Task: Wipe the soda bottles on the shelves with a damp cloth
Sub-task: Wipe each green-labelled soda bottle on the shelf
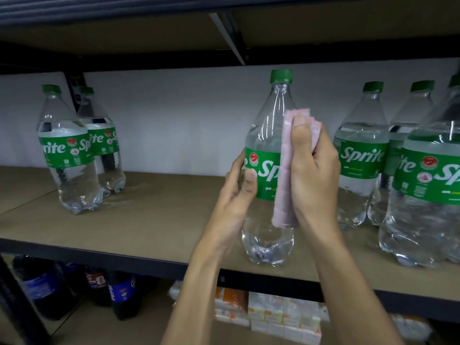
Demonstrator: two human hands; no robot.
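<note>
Standing upright near the front edge of the shelf (pixel 154 220), the bottle (pixel 271 125) has its long axis vertical, cap up; whether its base rests on the board or hangs just above it I cannot tell; the left hand (pixel 236 192) curls round its left side at the label, thumb on the front; the right hand (pixel 313 170) grips the folded pink cloth (pixel 283 195) and presses it against the bottle's right front; the cloth runs lengthwise, from the shoulder to below the label; so the wiping hand lies right of the axis, the holding hand opposite; I judge the next stroke should follow that axis, or the left hand should turn the far side round; other bottles (pixel 361 155) stand just beside on the right, so a wide swing could knock them.
</note>
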